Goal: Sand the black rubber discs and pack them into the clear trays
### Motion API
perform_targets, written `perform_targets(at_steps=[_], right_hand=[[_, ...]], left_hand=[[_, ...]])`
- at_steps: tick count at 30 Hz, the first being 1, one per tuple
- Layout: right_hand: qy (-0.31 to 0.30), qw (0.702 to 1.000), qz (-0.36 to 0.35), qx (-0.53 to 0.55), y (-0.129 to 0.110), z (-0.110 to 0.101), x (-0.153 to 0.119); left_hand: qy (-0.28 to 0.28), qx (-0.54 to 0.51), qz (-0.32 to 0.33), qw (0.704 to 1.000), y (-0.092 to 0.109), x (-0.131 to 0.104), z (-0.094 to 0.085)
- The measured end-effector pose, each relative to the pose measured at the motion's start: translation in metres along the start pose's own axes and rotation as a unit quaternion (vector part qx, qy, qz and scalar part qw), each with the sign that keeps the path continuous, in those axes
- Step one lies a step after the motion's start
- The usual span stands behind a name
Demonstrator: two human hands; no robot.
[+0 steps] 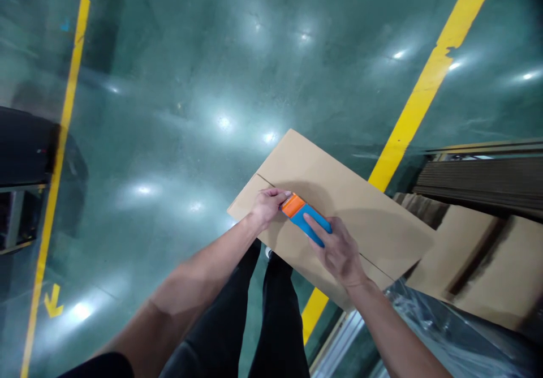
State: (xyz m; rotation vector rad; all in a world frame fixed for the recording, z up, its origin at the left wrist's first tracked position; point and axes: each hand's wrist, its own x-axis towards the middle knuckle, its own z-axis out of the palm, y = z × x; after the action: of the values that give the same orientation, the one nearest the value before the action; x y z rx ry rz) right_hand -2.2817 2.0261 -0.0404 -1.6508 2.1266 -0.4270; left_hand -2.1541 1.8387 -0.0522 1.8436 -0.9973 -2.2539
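Observation:
A blue-and-orange tape dispenser (306, 217) is held low over a brown cardboard box (360, 197). My right hand (341, 250) wraps around its blue rear part, the thumb lying along the top. At the orange front end, the fingers of my left hand (271, 203) are pinched together, close against the dispenser. What they pinch, if anything, is too small to make out. The box's top flaps are folded down and meet at a seam running lengthwise beneath both hands. The dispenser and hands hide the middle of that seam.
Stacks of flattened cardboard (479, 253) stand at the right, with clear plastic wrap (432, 316) below them. Yellow lines (411, 112) cross the green floor (182, 84). Dark equipment (25, 146) stands at the left edge. My legs (280, 321) are below the box.

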Motion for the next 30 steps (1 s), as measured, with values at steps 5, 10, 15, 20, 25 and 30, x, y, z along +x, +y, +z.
perform_targets(at_steps=[5, 10, 15, 20, 25, 30], right_hand=[[-0.039, 0.999, -0.02, 0.004, -0.005, -0.009, 0.003], [-0.055, 0.998, 0.0, -0.028, -0.019, -0.011, 0.018], [-0.076, 0.995, 0.032, -0.055, -0.039, -0.014, 0.048], [-0.083, 0.994, 0.032, -0.068, -0.045, -0.013, 0.06], [-0.071, 0.994, 0.043, -0.07, -0.046, -0.008, 0.057], [-0.081, 0.992, 0.055, -0.077, -0.046, -0.005, 0.056]], left_hand=[[0.104, 0.033, 0.061, 0.992, 0.025, 0.014, -0.028], [0.214, 0.054, 0.143, 0.965, 0.07, 0.028, -0.094], [0.22, 0.071, 0.176, 0.957, 0.088, 0.036, -0.115], [0.214, 0.079, 0.17, 0.959, 0.083, 0.052, -0.116], [0.202, 0.106, 0.104, 0.968, 0.073, 0.08, -0.121], [0.159, 0.152, 0.02, 0.975, 0.056, 0.119, -0.108]])
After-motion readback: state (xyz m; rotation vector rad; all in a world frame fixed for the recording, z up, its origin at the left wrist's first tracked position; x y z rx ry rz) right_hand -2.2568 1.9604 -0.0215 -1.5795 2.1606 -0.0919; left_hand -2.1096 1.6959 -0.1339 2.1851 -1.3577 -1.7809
